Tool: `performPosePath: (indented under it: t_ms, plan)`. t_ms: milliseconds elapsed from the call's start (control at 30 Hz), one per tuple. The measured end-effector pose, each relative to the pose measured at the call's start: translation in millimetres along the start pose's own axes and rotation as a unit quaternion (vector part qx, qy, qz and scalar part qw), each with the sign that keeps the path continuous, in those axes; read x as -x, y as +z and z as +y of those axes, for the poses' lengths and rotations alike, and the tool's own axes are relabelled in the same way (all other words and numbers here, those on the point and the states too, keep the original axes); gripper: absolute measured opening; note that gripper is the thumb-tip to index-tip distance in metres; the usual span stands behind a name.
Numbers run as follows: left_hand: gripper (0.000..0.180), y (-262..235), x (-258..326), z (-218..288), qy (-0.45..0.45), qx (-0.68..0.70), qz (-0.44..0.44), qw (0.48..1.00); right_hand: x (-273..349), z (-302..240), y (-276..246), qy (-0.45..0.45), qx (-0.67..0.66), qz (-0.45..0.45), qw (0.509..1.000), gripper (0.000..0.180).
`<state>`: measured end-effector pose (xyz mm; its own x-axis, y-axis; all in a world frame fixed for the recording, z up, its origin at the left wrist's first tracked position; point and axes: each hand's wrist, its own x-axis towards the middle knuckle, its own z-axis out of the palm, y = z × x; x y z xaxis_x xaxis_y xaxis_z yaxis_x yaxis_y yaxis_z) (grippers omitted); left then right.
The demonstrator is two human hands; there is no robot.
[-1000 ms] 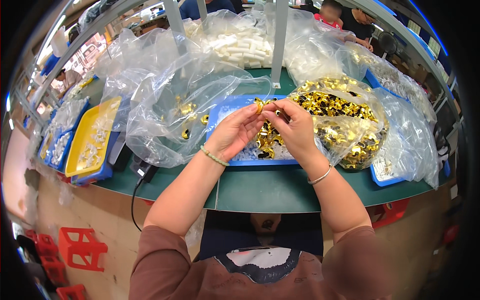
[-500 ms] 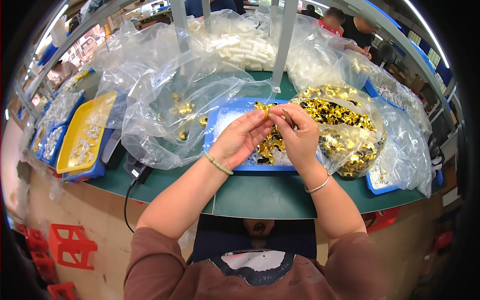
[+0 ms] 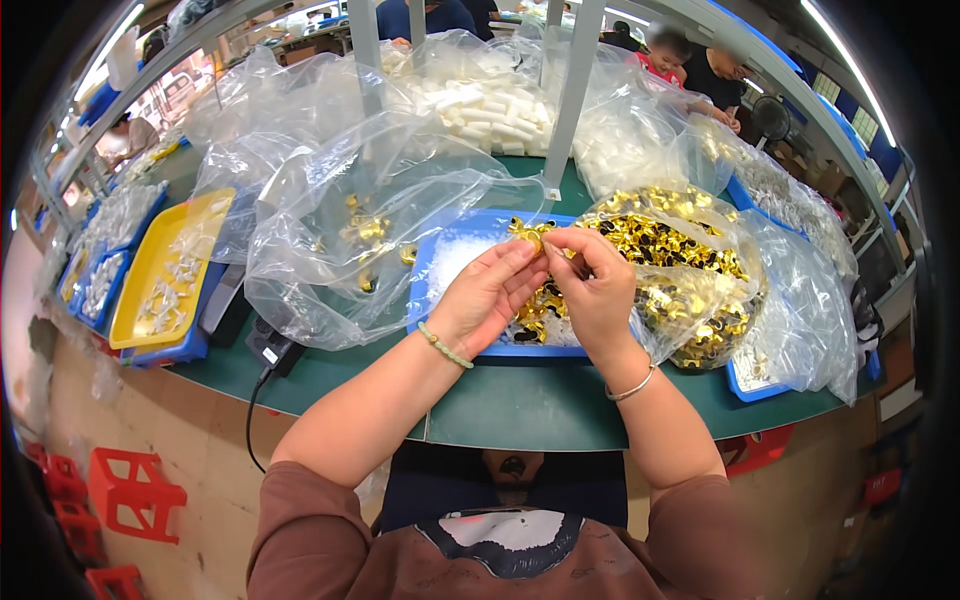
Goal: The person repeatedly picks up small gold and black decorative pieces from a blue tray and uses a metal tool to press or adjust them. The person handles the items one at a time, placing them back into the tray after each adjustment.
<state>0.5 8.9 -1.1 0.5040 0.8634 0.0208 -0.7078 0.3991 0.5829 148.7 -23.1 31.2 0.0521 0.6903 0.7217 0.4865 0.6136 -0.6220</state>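
Note:
Pinched in the fingertips of my left hand is a small shiny gold piece. My right hand meets it from the right, thumb and forefinger pressed together at the piece. What those right fingers hold is mostly hidden; a thin dark sliver shows between them. Both hands are over a blue tray, which contains loose gold pieces and small white translucent bits.
A clear bag of gold pieces lies right of the tray, a looser clear bag left. Farther left is a yellow tray. White cylinders are heaped behind, near a grey post. A black adapter sits near the edge.
The view has shifted slightly, so the table sits lower. My right fingers have turned and closed in; the dark slim tool seen between them before is now mostly hidden. My left hand keeps its pinch.

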Motion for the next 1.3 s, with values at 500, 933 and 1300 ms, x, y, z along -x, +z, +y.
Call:
performPosePath:
  t_ms: [500,933,1300]
  plan:
    - [0.011,-2.9,-4.4,-13.0,0.044,0.027,0.004,0.999,6.8,6.7,13.9,0.008,-0.051,0.03,0.998,0.014]
    - [0.013,0.0,-3.8,-12.6,0.035,0.071,-0.014,0.997,5.8,7.0,15.3,-0.074,-0.005,0.023,0.997,0.019]
    - [0.021,-1.0,-2.2,-12.1,0.043,0.049,-0.039,0.997,5.3,1.2,14.9,-0.044,-0.057,0.023,0.997,0.017]
